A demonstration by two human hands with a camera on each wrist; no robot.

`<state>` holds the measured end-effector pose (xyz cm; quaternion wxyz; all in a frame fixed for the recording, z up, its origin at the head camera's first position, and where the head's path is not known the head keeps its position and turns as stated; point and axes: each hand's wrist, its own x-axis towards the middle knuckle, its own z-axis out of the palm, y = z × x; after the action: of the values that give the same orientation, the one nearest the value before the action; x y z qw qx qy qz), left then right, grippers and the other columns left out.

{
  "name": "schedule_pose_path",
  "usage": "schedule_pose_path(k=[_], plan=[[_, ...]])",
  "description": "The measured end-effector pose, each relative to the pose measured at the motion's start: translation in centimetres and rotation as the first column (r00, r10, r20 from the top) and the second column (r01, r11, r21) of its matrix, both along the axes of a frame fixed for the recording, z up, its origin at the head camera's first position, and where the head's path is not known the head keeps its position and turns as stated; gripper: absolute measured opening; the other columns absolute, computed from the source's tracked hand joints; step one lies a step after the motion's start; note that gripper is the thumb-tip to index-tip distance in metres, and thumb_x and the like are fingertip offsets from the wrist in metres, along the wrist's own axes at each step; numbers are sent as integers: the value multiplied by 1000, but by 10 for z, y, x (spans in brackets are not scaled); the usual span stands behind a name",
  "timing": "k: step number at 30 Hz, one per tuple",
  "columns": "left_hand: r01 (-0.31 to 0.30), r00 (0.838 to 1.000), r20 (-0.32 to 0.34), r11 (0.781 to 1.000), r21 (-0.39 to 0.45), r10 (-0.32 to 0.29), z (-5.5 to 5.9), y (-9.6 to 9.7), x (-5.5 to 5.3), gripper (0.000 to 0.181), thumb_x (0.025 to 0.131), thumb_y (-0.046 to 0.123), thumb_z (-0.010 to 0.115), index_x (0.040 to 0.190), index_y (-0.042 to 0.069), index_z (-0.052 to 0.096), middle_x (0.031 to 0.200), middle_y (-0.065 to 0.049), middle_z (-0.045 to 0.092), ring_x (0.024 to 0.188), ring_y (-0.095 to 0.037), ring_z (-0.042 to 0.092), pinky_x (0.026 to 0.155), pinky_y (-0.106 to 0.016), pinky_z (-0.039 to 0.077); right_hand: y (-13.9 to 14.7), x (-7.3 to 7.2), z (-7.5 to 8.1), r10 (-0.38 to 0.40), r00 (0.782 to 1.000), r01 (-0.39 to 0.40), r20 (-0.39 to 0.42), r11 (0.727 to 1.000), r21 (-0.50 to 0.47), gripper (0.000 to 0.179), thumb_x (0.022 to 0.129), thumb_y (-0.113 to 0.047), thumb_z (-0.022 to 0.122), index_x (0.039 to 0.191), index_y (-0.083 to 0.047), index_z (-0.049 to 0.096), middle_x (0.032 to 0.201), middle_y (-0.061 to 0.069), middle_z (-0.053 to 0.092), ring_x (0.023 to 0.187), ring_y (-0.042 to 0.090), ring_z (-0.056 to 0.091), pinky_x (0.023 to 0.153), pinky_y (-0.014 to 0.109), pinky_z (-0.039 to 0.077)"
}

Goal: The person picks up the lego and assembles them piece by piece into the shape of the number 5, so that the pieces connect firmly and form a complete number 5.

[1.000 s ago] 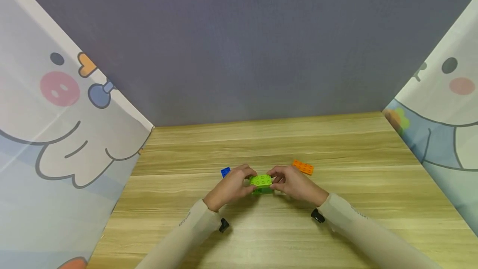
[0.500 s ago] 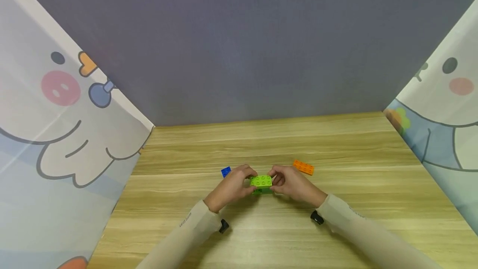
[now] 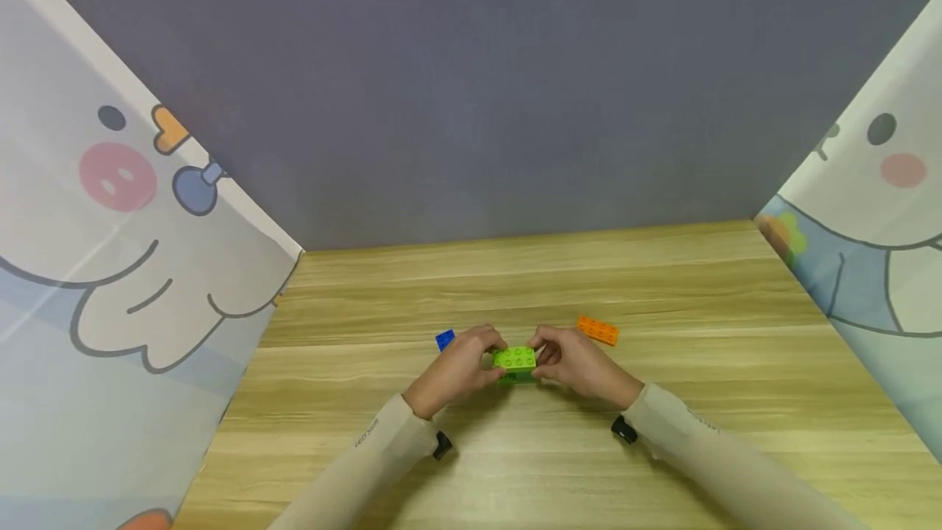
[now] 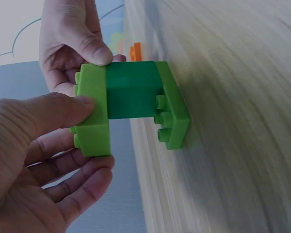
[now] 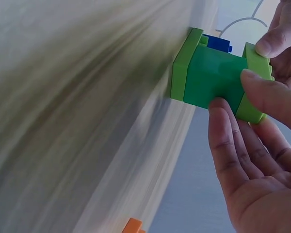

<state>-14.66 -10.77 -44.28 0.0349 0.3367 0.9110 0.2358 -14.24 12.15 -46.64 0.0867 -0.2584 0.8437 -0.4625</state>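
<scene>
The little stack of toy building bricks [image 3: 515, 358] stands upright on the near-middle stretch of the bench [image 3: 515, 285], right between the person's two hands. The left hand [image 3: 465, 357] pinches the left end of its lime-green top brick [image 4: 96, 138], thumb on the near side. The right hand [image 3: 576, 357] pinches the right end of that same brick, a fingertip down by the dark green block [image 4: 132, 90] beneath.

I'd expect the whole thing to be light, stiff plastic — smooth enough to slide a little under dry fingertips, though hardly fragile. The weak spots are probably the joints. The top brick overhangs the dark green block on the left, so pressing hard on that end might tip it loose; the better hold looks to be over the block, to the right, with the lime-green base [image 4: 177, 111] kept flat.

Some of it I can't make out. The far faces of the stack and several fingertips are hidden, and I can't tell how firmly the pieces are seated. The left hand covers part of the blue brick [image 3: 445, 339] to the left — the orange brick [image 3: 598, 330], far and to the right, shows whole only from above.
</scene>
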Motion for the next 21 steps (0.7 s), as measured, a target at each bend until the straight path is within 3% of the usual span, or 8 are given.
schedule_pose_path(k=[15, 21], plan=[[-38, 999, 19, 999, 24, 38, -2, 5, -12, 22, 82, 18, 76, 101, 14, 66, 98, 8, 58, 91, -14, 58, 75, -23, 48, 3, -12, 1, -23, 1000, 23, 12, 1000, -4, 29, 77, -1, 77, 100, -9, 62, 91, 4, 64, 76, 14, 63, 64, 22, 53], [-29, 999, -16, 999, 21, 29, -3, 6, -13, 24, 82, 19, 76, 103, 12, 66, 100, 5, 59, 92, -13, 58, 76, -23, 48, 3, -13, 0, -25, 1000, 25, 19, 1000, -16, 29, 76, 1, 77, 99, -9, 62, 93, 5, 64, 76, 15, 63, 64, 23, 53]])
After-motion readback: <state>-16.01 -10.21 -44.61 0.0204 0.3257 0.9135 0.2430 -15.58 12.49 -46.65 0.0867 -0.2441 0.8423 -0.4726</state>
